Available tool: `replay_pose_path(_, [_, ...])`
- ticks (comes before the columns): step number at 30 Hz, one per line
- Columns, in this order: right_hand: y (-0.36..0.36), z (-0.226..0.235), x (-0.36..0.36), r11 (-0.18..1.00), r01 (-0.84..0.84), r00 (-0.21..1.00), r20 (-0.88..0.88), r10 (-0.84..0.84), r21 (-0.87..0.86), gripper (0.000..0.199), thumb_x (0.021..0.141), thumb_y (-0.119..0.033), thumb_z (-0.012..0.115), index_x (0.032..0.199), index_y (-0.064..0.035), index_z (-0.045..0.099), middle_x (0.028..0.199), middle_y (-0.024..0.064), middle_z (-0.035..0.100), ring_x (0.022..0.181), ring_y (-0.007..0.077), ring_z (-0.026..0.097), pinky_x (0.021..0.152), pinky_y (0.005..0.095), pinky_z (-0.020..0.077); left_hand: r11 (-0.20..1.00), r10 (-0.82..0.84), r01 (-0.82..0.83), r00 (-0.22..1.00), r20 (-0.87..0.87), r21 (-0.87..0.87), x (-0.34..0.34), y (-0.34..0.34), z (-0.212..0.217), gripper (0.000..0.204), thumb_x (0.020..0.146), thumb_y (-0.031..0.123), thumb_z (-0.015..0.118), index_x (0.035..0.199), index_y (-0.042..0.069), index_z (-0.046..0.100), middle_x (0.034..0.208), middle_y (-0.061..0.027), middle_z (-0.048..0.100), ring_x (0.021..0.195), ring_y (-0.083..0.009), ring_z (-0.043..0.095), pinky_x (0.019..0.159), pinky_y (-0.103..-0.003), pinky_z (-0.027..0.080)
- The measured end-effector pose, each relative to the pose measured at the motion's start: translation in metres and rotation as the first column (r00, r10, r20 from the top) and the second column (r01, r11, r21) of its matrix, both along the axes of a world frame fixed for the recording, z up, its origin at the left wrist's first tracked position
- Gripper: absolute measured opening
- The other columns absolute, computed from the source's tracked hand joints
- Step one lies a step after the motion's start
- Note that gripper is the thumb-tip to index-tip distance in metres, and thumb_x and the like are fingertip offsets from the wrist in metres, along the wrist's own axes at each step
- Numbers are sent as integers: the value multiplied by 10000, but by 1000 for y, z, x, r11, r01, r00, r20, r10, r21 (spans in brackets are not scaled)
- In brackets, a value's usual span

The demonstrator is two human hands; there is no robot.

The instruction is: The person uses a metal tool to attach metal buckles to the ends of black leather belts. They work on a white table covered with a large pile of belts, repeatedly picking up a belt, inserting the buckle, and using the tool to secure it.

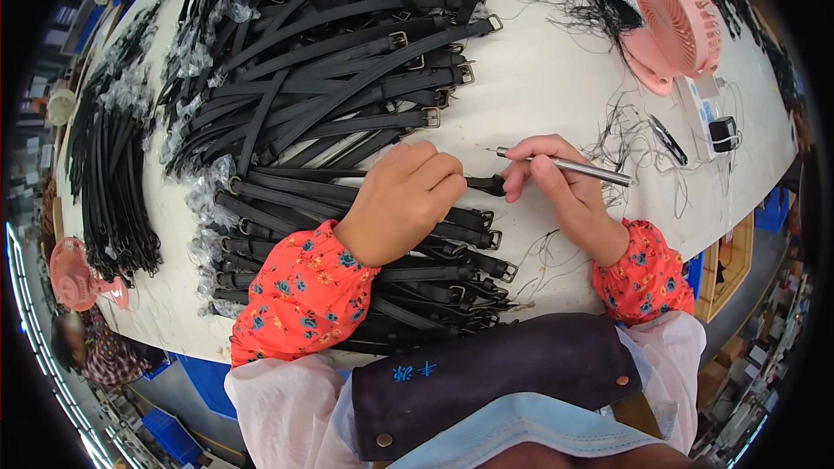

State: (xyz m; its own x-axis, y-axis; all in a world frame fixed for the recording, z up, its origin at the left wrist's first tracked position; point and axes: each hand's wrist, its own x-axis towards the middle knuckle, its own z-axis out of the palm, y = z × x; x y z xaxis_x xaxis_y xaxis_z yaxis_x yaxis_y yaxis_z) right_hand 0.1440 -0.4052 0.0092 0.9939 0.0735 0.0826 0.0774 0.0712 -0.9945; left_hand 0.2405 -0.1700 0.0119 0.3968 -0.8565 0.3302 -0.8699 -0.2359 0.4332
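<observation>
Observation, from beside the counter (539,78): two bare hands at work, facing each other across a short gap.

Left hand (404,200): grip closed, fingers curled down over a narrow black strap (483,184). The strap's end projects from the right of this grip, long axis running roughly left to right, and reaches the right fingertips. How the strap runs beneath the left palm: cannot tell, knuckles cover it.

Right hand (569,200): grip closed on a slim metal pen-like tool (599,174), thumb on the near side; lower fingertips meet the strap end.

Key relation: strap end lies left of the right grip, just below the tool. Tool slants slightly, its thin tip pointing left and standing apart from the strap, on the far side of it. The projecting end is close to both hands; only its outer tip touches the right.

Surroundings: heaped buckled straps (417,274) to the left; pink fan (673,22) at far right.
</observation>
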Motion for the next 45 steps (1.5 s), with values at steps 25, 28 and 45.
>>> replay_pose_path(25, [0,5,-3,992,-116,956,-276,102,-38,350,1099,-306,502,1056,-8,680,652,13,617,544,63,576,502,210,449,993,90,-111,902,-422,-26,-7,-8,-1,104,889,-15,696,980,12,654,909,-113,617,761,-274,634,694,-349,510])
replay_pose_path(28, [0,4,-4,993,-116,958,-268,103,-33,351,1099,-306,500,1058,-7,678,651,13,616,546,64,578,504,210,448,983,111,-170,844,-524,-64,-6,-9,-1,150,881,-34,696,1001,17,621,942,-110,587,742,-261,596,688,-346,498])
replay_pose_path(45, [-1,6,-3,995,-95,972,-219,90,-13,330,1098,-273,496,1051,4,670,654,15,609,562,63,585,493,211,458,998,11,-28,952,-306,-50,-12,-6,0,154,803,-11,756,929,31,679,899,-83,613,834,-293,597,741,-381,496])
